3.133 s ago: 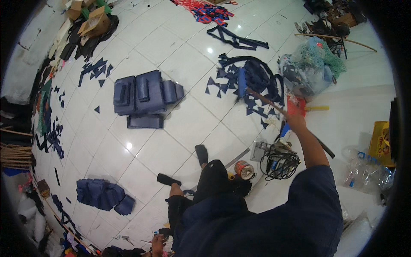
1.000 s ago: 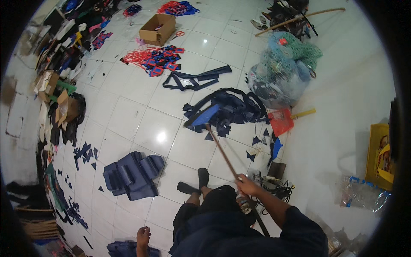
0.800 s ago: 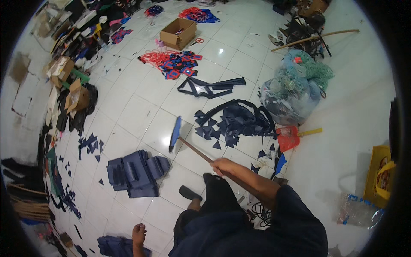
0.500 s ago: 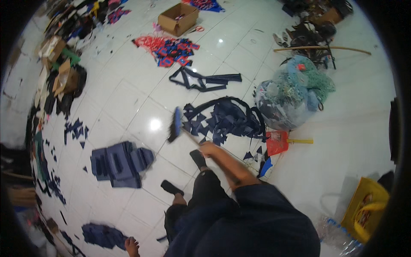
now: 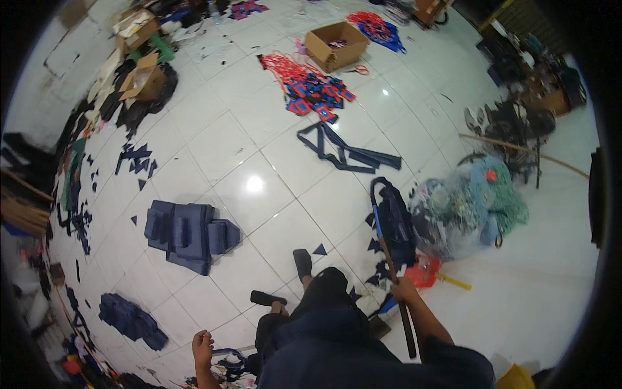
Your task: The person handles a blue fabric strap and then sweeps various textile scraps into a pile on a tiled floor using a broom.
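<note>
My right hand [image 5: 405, 292] is closed around the brown handle of a broom [image 5: 391, 259], whose blue head rests against a heap of navy fabric scraps [image 5: 398, 227]. Beside that heap, near my right hand, lies a red dustpan [image 5: 424, 270] with a yellow handle. My left hand [image 5: 203, 347] hangs low with nothing in it, its fingers loosely bent. Nearest to it on the floor is a folded navy fabric piece [image 5: 133, 319]. Farther up lies a stack of navy padded panels [image 5: 188, 236]. A few loose triangular scraps [image 5: 320, 249] lie by my feet.
A big clear bag of scraps and green netting [image 5: 466, 204] stands right of the heap. Ahead are navy straps [image 5: 343, 152], red-and-blue lanyards [image 5: 317, 94] and a cardboard box [image 5: 337, 47]. Clutter with another open box [image 5: 144, 81] lines the left wall. A pole [image 5: 518, 150] lies at right.
The broom has swept right, and the spread navy scraps are now bunched against the clear bag. My right hand has moved right with it. The view has shifted.
</note>
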The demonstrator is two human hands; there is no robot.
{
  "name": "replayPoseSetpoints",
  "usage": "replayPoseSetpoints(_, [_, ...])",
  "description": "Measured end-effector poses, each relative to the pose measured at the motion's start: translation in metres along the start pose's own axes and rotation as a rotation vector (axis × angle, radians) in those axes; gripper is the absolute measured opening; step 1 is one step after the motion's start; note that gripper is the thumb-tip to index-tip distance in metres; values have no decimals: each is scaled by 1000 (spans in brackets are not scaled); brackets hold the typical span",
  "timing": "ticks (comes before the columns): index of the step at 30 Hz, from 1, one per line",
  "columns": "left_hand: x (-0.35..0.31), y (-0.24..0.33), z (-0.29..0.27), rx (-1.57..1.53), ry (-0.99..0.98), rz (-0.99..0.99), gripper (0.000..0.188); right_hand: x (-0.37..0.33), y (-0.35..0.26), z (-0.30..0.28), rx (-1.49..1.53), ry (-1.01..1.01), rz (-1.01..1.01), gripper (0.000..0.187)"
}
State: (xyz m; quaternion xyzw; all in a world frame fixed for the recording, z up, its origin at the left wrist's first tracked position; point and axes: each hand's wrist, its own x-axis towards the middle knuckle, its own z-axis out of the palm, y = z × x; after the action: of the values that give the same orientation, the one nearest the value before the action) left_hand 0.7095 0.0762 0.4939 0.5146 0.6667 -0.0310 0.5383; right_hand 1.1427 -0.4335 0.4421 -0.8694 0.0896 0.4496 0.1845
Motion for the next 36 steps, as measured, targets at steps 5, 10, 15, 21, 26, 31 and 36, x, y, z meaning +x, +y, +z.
replayPoseSetpoints(5, [-9, -27, 2, -2, -30, -139, 20, 18, -118, -24, 554, -229, -93, 23])
replayPoseSetpoints(10, [-29, -53, 6, 111, -6, -94, 31, 139, -275, -4, 729, -364, -118, 28])
replayPoseSetpoints(15, [-65, -41, -3, 166, 83, -86, 35, 255, -397, 13, 683, -362, -179, 17])
replayPoseSetpoints(21, [-101, -79, -27, 217, 211, -133, 42, 280, -222, -13, 234, -97, -683, 23])
replayPoseSetpoints(26, [-106, -143, -26, 64, 233, -131, 45, 232, -110, -33, 627, -389, -185, 24])
replayPoseSetpoints(31, [-112, -192, -16, -68, 230, -205, 45, 114, -97, -6, -50, -164, -58, 20])
replayPoseSetpoints(36, [-93, -257, -34, 93, -40, -163, 42, -2, -118, 84, 548, -366, -26, 17])
